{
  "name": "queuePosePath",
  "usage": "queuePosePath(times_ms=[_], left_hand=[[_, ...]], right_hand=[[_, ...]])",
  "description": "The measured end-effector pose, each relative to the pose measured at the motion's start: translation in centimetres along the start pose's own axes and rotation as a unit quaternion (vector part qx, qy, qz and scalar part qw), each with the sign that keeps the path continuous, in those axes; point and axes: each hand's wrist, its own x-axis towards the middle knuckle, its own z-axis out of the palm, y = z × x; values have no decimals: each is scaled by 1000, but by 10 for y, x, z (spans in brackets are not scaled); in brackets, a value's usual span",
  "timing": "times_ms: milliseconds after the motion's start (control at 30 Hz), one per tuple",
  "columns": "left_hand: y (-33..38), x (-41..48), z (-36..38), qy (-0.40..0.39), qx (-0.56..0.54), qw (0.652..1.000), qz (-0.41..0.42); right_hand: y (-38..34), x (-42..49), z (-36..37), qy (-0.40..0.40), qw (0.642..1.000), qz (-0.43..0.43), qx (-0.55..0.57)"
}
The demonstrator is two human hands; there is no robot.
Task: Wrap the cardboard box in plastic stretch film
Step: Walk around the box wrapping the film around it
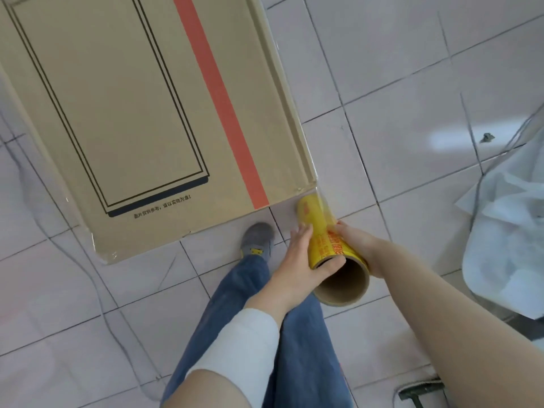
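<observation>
Both hands — left [297,254], right [357,245] — grip the film roll [323,234] at the box [141,113] corner, wrapping looks barely started.

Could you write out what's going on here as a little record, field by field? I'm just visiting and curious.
setting: tiled floor, seen from above
main item: cardboard box with an orange stripe
tool: yellow film roll, far end at the box's corner
film: clear sheet running from roll along the box's right edge
left hand: gripping the roll
right hand: gripping the roll
also seen: grey shoe, blue jeans
</observation>
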Motion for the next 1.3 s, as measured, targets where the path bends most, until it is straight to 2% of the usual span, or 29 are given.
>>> queuePosePath(times_ms=[100,300,367,433,567,700,800,867,1033,1100,1200,1300], left_hand=[[3,5,-4,-5,42,999,13],[1,5,-2,34,102,994,32],[-3,2,1,54,84,994,35],[-9,-3,6,78,54,995,41],[-34,-19,18,100,-8,995,18],[-60,-46,13,129,-40,991,-20],[-74,-65,-9,60,-2,997,-38],[-78,-70,-33,3,75,996,-39],[-58,-50,-75,-78,224,971,19],[-53,-44,-82,-112,285,951,45],[-60,-42,-98,-116,323,937,69],[-76,-54,-109,-59,244,965,73]], right_hand=[[-1,0,11,-10,1000,-5,24],[13,1,4,-27,999,4,41],[27,0,-2,8,999,9,47],[45,-2,-5,36,994,9,99],[66,-12,12,-33,961,22,274],[67,-13,43,-15,966,46,255],[65,-15,68,-9,986,58,154],[60,-14,87,-9,990,29,138],[51,-6,126,-17,972,4,233],[52,-5,136,-26,961,2,276],[61,-2,145,-11,958,14,285],[75,-2,156,29,948,37,316]])
